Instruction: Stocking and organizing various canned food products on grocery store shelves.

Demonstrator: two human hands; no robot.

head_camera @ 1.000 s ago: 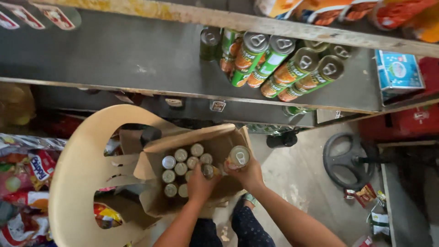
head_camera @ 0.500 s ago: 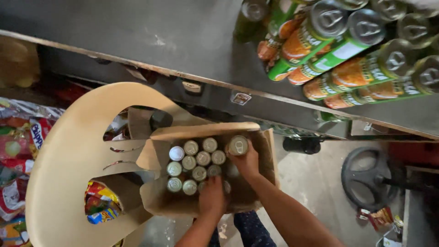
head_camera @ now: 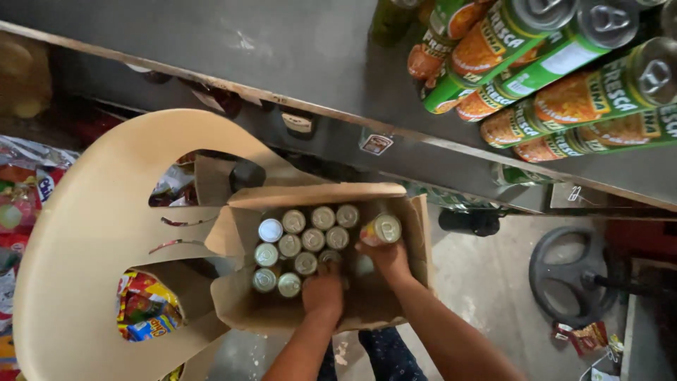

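An open cardboard box [head_camera: 243,310] rests on a cream plastic chair [head_camera: 92,233], packed with several upright tins [head_camera: 300,240] seen from above. My right hand [head_camera: 386,257] grips one tin [head_camera: 381,229] tilted at the box's right side, just above the others. My left hand [head_camera: 323,291] reaches into the box and closes over a tin in the front row; that tin is mostly hidden under the fingers.
A grey metal shelf [head_camera: 296,56] runs across the top, with several green and orange tins [head_camera: 564,63] lined up on it at the right. Colourful snack packets [head_camera: 28,190] lie at the left. A black round fan base [head_camera: 575,279] stands on the concrete floor.
The view has moved closer to the shelf and box. My right hand still holds its tin by the box's right side; my left hand has gone deeper into the box.
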